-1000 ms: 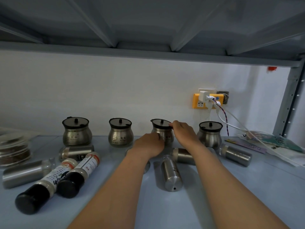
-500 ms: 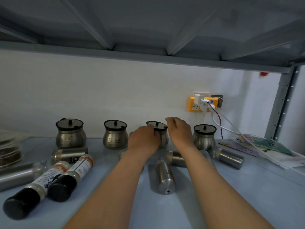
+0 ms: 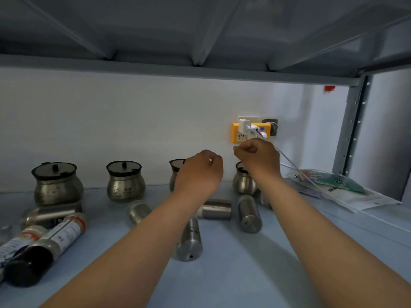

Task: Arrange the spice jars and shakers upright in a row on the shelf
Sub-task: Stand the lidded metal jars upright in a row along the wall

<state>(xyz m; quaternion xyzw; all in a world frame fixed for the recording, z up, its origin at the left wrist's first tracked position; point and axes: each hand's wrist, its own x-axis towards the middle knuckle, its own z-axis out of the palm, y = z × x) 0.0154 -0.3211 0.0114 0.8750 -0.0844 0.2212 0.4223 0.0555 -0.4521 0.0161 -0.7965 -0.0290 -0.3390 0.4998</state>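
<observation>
Four round steel jars with black lids stand upright in a row at the back of the blue shelf [image 3: 233, 274]: one at the left [image 3: 56, 185], a second [image 3: 124, 183], a third [image 3: 174, 174] half hidden behind my left hand [image 3: 200, 170], and a fourth [image 3: 243, 184] below my right hand [image 3: 258, 158]. Both hands hover above the jars with curled fingers and hold nothing I can see. Several steel shakers lie on their sides: [image 3: 51, 215], [image 3: 139, 211], [image 3: 214, 208], [image 3: 249, 213], [image 3: 190, 241]. Two labelled bottles [image 3: 64, 236] with dark caps lie at the front left.
A yellow wall socket [image 3: 235, 133] with plugs sits just behind my right hand, and white cables [image 3: 289, 162] run down to the right. Flat packets [image 3: 340, 185] lie at the back right beside the shelf post [image 3: 349, 125]. The upper shelf [image 3: 200, 67] is close overhead.
Both hands have let go of the third jar and risen above the row. My right hand has moved right, in front of the socket.
</observation>
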